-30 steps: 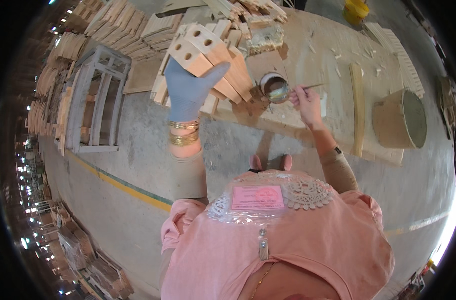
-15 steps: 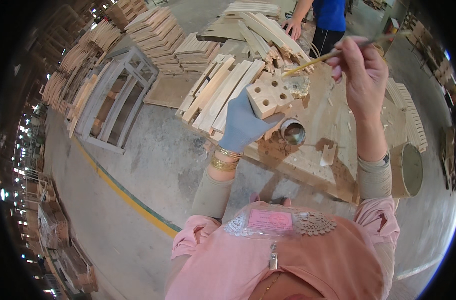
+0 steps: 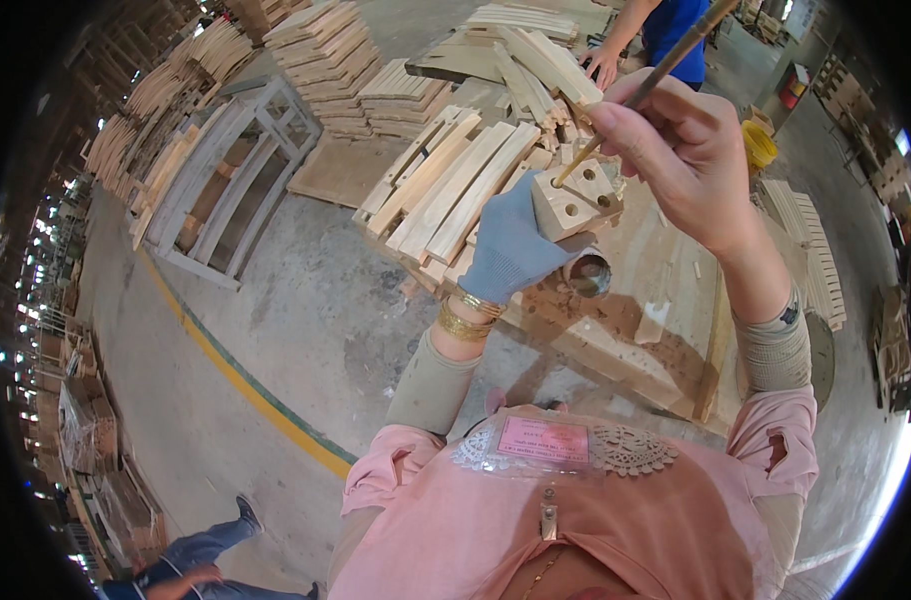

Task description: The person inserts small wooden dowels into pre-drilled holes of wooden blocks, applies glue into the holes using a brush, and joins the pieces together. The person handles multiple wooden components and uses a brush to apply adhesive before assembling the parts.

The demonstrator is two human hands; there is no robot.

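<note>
In my left hand [image 3: 510, 248], which wears a grey-blue glove, I hold a pale wooden block [image 3: 587, 192] with several round holes in its top face. My bare right hand [image 3: 690, 160] pinches a thin brown stick [image 3: 678, 52] with a yellowish lower end. Slanting down to the left, the stick has its tip at the block's left hole; how deep it sits I cannot tell. Just below the block, on the wooden workbench [image 3: 615, 365], stands a small round can [image 3: 588, 276], partly hidden by my gloved fingers.
Wooden slats [image 3: 455, 190] lie left of the block, with more pieces piled behind. Across the bench is another person's hand [image 3: 603, 65]. A yellow bucket [image 3: 758, 147] is at the right. A grey frame [image 3: 230, 185] stands left; a person [image 3: 200, 560] walks at lower left.
My right hand has come down and left, bringing the stick's tip from beside the block to its hole. The block has shifted slightly right. A walking person has appeared at lower left.
</note>
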